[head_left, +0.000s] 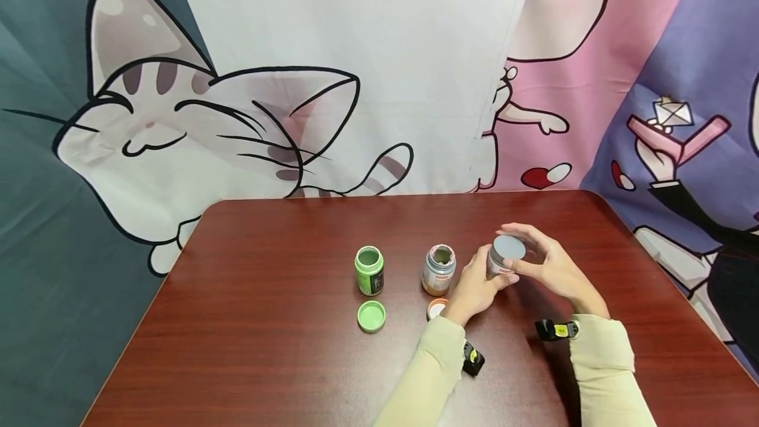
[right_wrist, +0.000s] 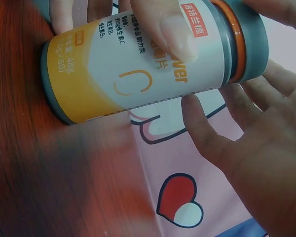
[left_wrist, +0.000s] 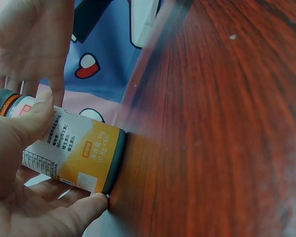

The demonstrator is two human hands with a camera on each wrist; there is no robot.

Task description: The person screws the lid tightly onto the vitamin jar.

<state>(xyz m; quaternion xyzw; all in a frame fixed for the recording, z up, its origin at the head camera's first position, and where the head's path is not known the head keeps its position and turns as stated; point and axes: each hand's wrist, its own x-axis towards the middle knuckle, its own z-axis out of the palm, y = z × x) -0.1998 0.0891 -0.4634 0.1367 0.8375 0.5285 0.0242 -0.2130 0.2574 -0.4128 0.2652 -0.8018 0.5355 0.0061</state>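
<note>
In my left hand [head_left: 477, 285] is a grey-capped supplement bottle [right_wrist: 133, 74] with a white and yellow label. The left thumb lies across the label and the fingers wrap round the far side. My right hand [head_left: 554, 269] is at the top, thumb on one side of the grey lid [head_left: 508, 248] and fingers on the other. An orange band shows just under the lid in the right wrist view. The bottle's base is close to the tabletop. Left of my hands stands a similar grey bottle [head_left: 439, 272], uncapped, with a white-lined lid [head_left: 435, 308] before it, partly hidden by my left wrist.
Further left, an open green bottle [head_left: 370, 272] stands on the brown table [head_left: 267, 321], its green lid [head_left: 371, 316] lying in front of it. A cloth [head_left: 385, 18] with cartoon cats hangs behind the table. The table's right edge slants beyond my right arm.
</note>
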